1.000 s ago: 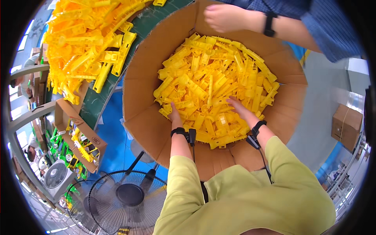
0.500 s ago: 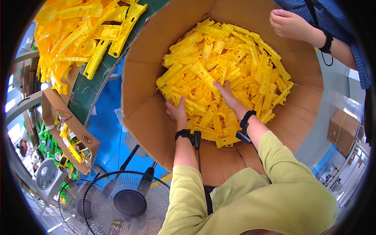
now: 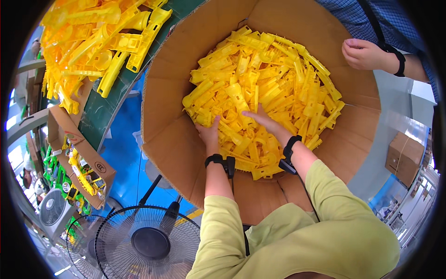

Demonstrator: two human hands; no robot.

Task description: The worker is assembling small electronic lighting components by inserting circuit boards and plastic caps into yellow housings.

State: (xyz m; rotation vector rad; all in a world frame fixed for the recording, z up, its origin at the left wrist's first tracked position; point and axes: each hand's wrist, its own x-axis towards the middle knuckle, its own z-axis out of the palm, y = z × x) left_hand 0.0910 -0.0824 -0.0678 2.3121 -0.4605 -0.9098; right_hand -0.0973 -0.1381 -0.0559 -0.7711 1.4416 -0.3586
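Observation:
A heap of yellow moulded plastic parts (image 3: 283,88) fills the bottom of a large cardboard box (image 3: 172,88). Both my hands reach down into it. At the heap's left edge is my left hand (image 3: 209,133), its thumb raised apart from the fingers, which touch the parts and are partly hidden. My right hand (image 3: 265,122) lies near the middle, its thumb stretched left over the parts and its other fingertips sunk among them. Between and just beyond my hands, a long yellow part (image 3: 238,98) lies on top. Neither hand visibly lifts a part.
More yellow parts (image 3: 93,37) are piled on a green table (image 3: 104,109) at the upper left. A smaller carton (image 3: 100,167) and black fans (image 3: 151,242) stand left of the box. Past its far right rim is a co-worker's hand (image 3: 364,54). Another carton (image 3: 404,158) is at right.
My right hand has shifted slightly left and its fingers have sunk deeper among the parts. The long part between my hands has turned more upright. The co-worker's hand has moved right and down.

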